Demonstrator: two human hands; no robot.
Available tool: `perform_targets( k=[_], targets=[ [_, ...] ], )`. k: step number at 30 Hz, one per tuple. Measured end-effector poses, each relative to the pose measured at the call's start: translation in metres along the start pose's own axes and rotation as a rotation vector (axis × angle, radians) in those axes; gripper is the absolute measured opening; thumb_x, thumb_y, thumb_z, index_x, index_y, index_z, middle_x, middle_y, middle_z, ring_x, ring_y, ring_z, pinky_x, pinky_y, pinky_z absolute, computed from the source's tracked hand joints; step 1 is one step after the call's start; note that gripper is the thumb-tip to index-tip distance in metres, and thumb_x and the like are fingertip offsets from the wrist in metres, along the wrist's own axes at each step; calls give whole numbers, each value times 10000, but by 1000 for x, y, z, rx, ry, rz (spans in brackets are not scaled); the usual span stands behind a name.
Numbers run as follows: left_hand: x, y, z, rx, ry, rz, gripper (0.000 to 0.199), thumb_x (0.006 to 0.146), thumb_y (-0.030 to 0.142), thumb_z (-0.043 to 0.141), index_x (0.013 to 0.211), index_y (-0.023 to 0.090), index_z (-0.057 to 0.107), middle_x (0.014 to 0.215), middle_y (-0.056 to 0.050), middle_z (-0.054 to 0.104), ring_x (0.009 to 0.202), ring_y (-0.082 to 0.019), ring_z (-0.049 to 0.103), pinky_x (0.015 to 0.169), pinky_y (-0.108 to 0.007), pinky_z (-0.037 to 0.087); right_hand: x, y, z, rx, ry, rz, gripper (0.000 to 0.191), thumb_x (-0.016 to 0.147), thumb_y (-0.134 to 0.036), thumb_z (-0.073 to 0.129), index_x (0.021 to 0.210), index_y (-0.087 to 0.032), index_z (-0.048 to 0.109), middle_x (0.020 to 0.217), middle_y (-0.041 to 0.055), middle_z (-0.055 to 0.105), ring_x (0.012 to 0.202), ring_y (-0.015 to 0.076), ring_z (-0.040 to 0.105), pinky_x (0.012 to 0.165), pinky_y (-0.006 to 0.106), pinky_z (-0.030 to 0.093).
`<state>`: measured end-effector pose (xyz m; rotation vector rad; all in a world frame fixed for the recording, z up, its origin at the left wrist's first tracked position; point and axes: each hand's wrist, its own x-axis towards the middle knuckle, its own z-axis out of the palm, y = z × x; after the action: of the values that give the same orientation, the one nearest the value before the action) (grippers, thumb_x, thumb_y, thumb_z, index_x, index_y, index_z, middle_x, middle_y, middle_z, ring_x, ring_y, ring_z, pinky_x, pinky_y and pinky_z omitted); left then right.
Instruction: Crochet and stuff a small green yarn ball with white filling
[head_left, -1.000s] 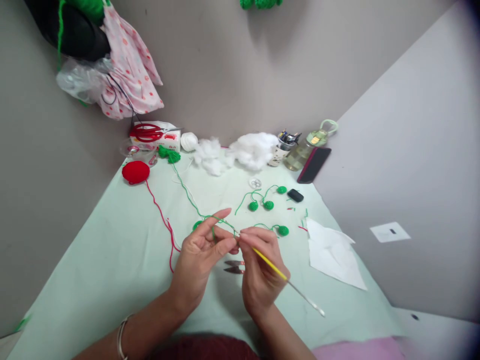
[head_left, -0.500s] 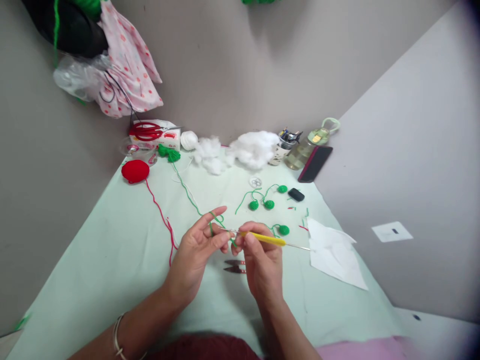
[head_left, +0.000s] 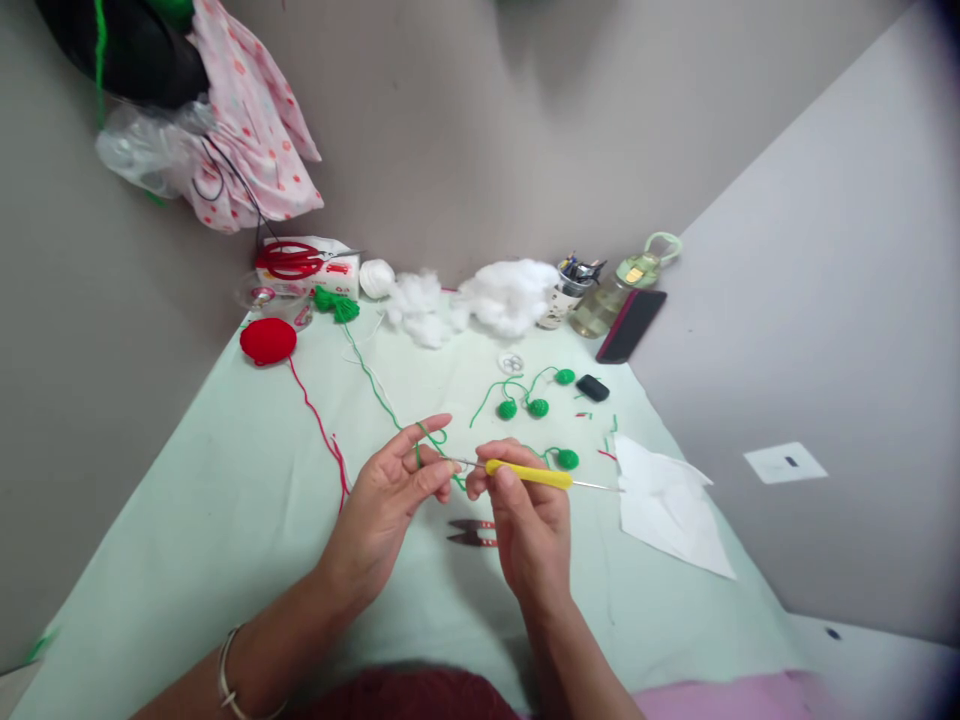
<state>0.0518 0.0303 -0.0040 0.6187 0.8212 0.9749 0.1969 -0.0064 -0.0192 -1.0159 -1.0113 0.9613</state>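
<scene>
My right hand (head_left: 534, 525) grips a crochet hook (head_left: 529, 474) by its yellow handle, the metal tip pointing left to my other hand. Green yarn (head_left: 381, 393) runs from a small green bundle (head_left: 337, 304) and loops over the raised index finger of my left hand (head_left: 390, 500). That hand's thumb and fingers pinch the yarn at the hook's tip; the stitches there are too small to make out. Below the hook lie thread snips (head_left: 471, 532), partly behind my right hand. Several green crocheted balls (head_left: 538, 408) with yarn tails rest beyond my hands.
A red yarn ball (head_left: 268, 342) sits at left, its strand trailing forward. White stuffing (head_left: 510, 298), red-handled scissors (head_left: 291, 260), a pen cup (head_left: 564, 295), a bottle (head_left: 600, 305) and a phone (head_left: 631, 326) line the back. White paper (head_left: 671, 508) lies at right.
My right hand and the hook have shifted slightly to the right. My left hand has moved a little left, still pinching the yarn.
</scene>
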Motion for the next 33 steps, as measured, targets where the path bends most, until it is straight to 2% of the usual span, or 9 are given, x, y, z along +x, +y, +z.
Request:
perform_targets(
  k=[5, 8, 10, 13, 16, 18, 24, 30, 33],
  targets=[
    [-4, -5, -3, 107, 16, 94, 515, 842, 283, 845, 1325, 217, 679, 743, 50, 629, 732, -126, 583, 811, -267, 467, -8, 4, -4, -500, -5, -358, 315, 1002, -164, 600, 1182, -350, 780, 902, 44, 674, 817, 188, 649, 691, 336, 542],
    [-5, -6, -3, 16, -27, 23, 485, 842, 315, 848, 1298, 220, 713, 756, 40, 632, 723, -119, 574, 795, -263, 476, -16, 12, -4, -736, -11, -566, 480, 955, -108, 639, 1309, -420, 730, 989, 57, 694, 888, 225, 671, 725, 374, 574],
    [-4, -5, -2, -80, -63, -64, 483, 819, 333, 870, 1267, 206, 742, 749, 36, 619, 702, -104, 554, 779, -250, 482, -18, 15, -2, -725, 8, -633, 545, 941, -78, 652, 1349, -436, 702, 1017, 60, 693, 927, 236, 674, 754, 389, 582],
    [-2, -3, -1, -167, -93, -144, 477, 777, 316, 905, 1213, 172, 778, 748, 21, 616, 685, -89, 538, 730, -223, 480, -15, 11, 3, -494, 36, -527, 491, 972, -76, 629, 1291, -432, 738, 994, 51, 674, 878, 197, 666, 696, 340, 567],
    [-1, 0, -1, -173, -84, -141, 462, 756, 272, 920, 1187, 169, 791, 753, 19, 625, 663, -78, 536, 689, -207, 464, -8, 2, 4, -328, -54, -316, 360, 1000, -126, 619, 1184, -384, 789, 968, 47, 687, 850, 180, 671, 676, 317, 559],
    [-2, 1, -2, -158, -73, -121, 447, 767, 259, 912, 1189, 180, 789, 763, 21, 631, 661, -74, 541, 694, -207, 462, -4, -2, 2, -284, -83, -244, 292, 1005, -157, 623, 1136, -344, 803, 958, 51, 709, 864, 190, 679, 713, 339, 565],
    [-2, 5, -8, -31, -49, -80, 420, 796, 266, 883, 1202, 207, 793, 775, 6, 658, 683, -93, 540, 736, -229, 450, -2, -1, -4, -159, -17, -236, 203, 1019, -234, 613, 1058, -293, 803, 952, 54, 735, 787, 186, 678, 737, 376, 566],
    [-1, 7, -9, 92, -68, -29, 376, 799, 286, 868, 1164, 216, 809, 746, 16, 629, 666, -110, 510, 754, -261, 453, 4, -8, -4, 66, 77, -31, 185, 1010, -312, 636, 926, -229, 779, 848, 36, 713, 642, 138, 645, 616, 304, 560],
    [-3, 1, -8, 131, -63, 47, 388, 836, 272, 847, 1216, 247, 774, 775, 30, 634, 736, -116, 564, 814, -259, 465, 2, -6, -2, -43, 13, -79, 173, 1022, -267, 609, 982, -245, 775, 828, 26, 704, 640, 141, 650, 584, 292, 560]
  ],
)
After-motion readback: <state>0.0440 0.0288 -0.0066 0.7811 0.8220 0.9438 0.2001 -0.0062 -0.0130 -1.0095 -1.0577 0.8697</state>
